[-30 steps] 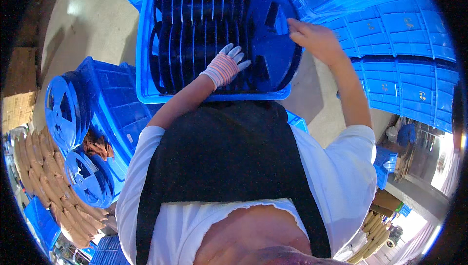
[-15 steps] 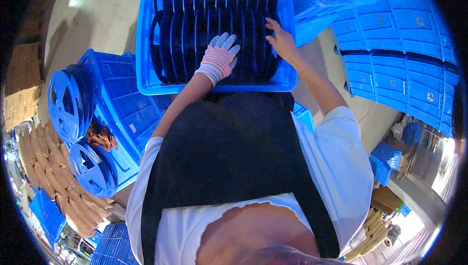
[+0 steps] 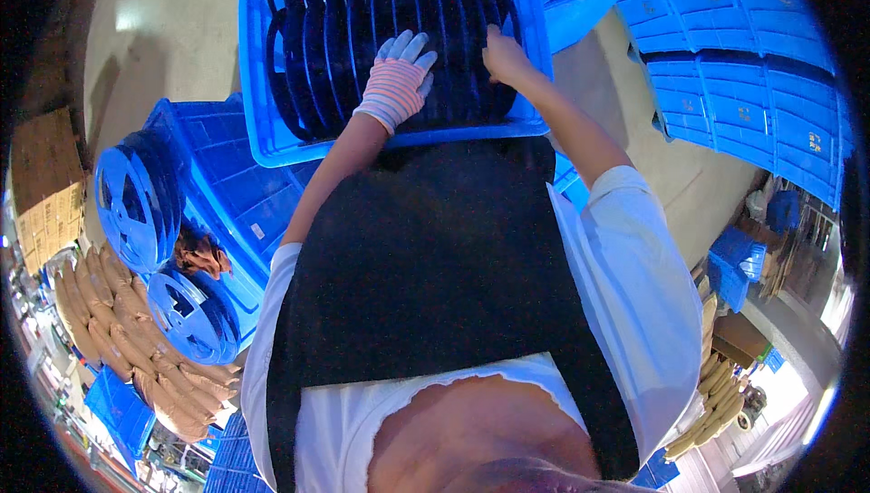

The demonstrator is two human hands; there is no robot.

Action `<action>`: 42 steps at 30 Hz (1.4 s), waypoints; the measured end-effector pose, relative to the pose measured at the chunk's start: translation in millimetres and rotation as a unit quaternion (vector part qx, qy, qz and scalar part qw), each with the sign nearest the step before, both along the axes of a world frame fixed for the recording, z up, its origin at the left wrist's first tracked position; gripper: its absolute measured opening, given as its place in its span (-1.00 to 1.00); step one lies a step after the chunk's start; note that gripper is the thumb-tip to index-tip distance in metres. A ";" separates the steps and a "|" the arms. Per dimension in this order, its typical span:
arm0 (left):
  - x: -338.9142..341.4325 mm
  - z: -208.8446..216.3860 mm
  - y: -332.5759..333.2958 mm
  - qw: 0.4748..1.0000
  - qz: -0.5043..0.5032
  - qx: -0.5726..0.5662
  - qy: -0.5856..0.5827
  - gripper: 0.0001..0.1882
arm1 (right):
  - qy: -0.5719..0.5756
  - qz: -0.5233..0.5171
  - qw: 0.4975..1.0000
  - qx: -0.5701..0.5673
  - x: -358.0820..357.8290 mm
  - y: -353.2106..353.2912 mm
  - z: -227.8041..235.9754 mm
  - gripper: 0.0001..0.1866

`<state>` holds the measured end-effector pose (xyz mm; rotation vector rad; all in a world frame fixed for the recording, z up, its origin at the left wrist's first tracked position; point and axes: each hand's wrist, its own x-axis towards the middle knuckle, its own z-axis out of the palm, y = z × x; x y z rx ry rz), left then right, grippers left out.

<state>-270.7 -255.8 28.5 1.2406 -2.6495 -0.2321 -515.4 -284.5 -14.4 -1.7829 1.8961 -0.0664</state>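
A blue crate (image 3: 399,142) in front of me holds two rows of dark, thin-edged reels (image 3: 349,58), standing on edge side by side. My left hand (image 3: 396,81), in a striped glove with grey-blue fingertips, lies over the near row with its fingers stretched out, gripping nothing. At the right end of that row is my bare right hand (image 3: 507,56). Its fingers are curled in against the edge of a reel there; the fingertips are partly hidden.
To my left stands another blue crate (image 3: 240,176), with blue reels (image 3: 127,207) and more reels (image 3: 186,316) against it. Brown sacks (image 3: 136,339) lie beyond. Stacked blue crates (image 3: 734,99) stand at the right, past a strip of floor (image 3: 589,85). Cardboard boxes (image 3: 45,185) are far left.
My right hand has closed from spread fingers to curled ones at the reel's edge. My left hand stays on the near row. The view has shifted and tilted slightly.
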 end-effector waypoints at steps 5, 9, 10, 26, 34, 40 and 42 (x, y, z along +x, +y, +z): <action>1.9 -6.1 -0.2 1.000 0.003 0.015 -0.005 -0.54 | -0.039 -0.045 0.998 0.018 0.6 -2.1 23.1 -0.47; -0.9 -5.2 -1.9 0.999 -0.004 -0.015 0.034 -0.57 | 0.012 0.008 1.000 -0.025 -2.5 4.3 12.4 -0.55; -0.4 -3.4 -1.9 0.998 0.003 -0.033 0.057 -0.59 | 0.038 0.030 0.998 -0.038 3.6 5.8 25.0 -0.57; 75.5 71.6 95.9 0.951 0.195 -0.119 0.208 -0.56 | 0.017 -0.008 0.999 -0.042 38.3 -17.5 12.0 -0.46; 90.6 65.2 209.5 0.887 0.339 -0.168 0.264 -0.54 | 0.109 0.005 0.966 -0.236 -18.0 -22.2 254.9 -0.46; 118.1 62.5 258.1 0.861 0.385 -0.200 0.265 -0.55 | -0.052 0.042 0.849 -0.524 13.5 36.0 387.0 -0.54; 132.4 60.1 282.8 0.851 0.410 -0.203 0.258 -0.54 | -0.242 0.054 0.816 -0.522 64.4 56.5 388.9 -0.56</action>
